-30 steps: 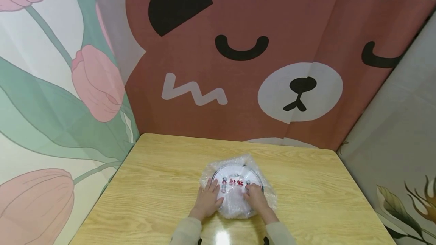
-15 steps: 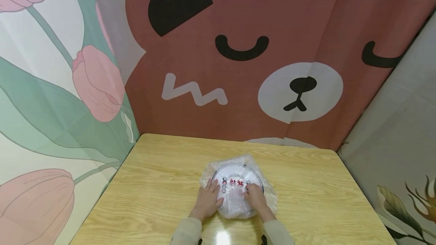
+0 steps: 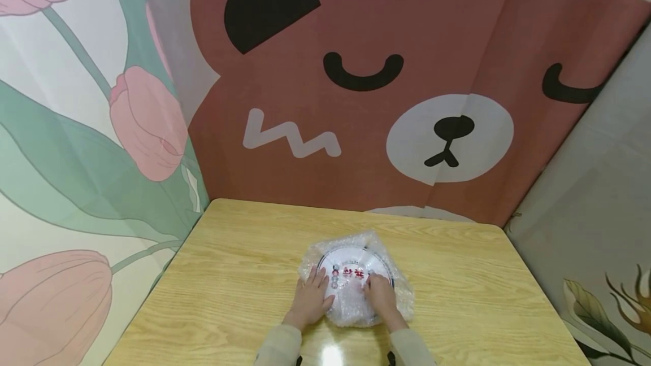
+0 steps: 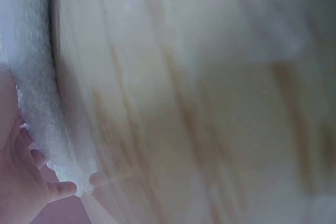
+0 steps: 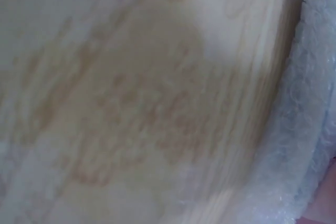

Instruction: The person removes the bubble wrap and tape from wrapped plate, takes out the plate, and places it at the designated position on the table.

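The plate [image 3: 350, 258], white and round with red characters, lay inside bubble wrap [image 3: 404, 298] on the near middle of the tabletop [image 3: 239, 275], between the 2 hands. The left hand [image 3: 309, 299] rested on the near left part of the package, its fingers stretched out and slightly spread, pressing rather than gripping; in the left wrist view its thumb lay along the wrap's edge. The right hand [image 3: 382, 297] was at the right side of the plate's face, its fingers curled in closely and seeming to pinch the wrap there; the right wrist view caught only a sliver of that hand, so how much film it had hold of could not be told.

The step in hand looked like work on the wrapping, 1 hand steadying and the other picking. The next move seemed to call for a firm hold on the film while the left hand kept the plate flat.
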Demonstrator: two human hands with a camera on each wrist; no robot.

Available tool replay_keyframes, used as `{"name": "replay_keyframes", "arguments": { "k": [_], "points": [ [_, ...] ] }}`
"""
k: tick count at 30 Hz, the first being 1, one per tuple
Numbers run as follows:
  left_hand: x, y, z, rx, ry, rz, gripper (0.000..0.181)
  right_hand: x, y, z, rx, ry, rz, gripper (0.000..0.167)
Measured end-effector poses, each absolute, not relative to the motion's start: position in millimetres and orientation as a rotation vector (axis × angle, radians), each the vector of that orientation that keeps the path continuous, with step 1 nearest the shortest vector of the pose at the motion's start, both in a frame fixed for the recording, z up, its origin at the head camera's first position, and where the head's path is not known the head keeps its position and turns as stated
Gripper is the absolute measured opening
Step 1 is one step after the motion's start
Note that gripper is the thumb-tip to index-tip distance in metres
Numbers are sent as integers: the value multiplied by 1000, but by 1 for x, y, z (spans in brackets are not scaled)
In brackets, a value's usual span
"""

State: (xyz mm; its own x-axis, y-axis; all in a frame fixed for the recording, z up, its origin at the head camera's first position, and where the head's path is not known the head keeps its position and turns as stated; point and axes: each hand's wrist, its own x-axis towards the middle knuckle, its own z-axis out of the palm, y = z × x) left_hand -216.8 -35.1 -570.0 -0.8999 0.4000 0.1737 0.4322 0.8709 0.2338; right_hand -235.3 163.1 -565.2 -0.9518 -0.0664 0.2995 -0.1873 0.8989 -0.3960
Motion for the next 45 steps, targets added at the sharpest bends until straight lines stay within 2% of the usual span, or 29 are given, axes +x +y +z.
{"name": "replay_keyframes", "arguments": {
  "k": [45],
  "points": [
    [-215,-34,-569,-627,-2972,-401,54,-228,166,-570,230,-2658,745,15]
  ]
}}
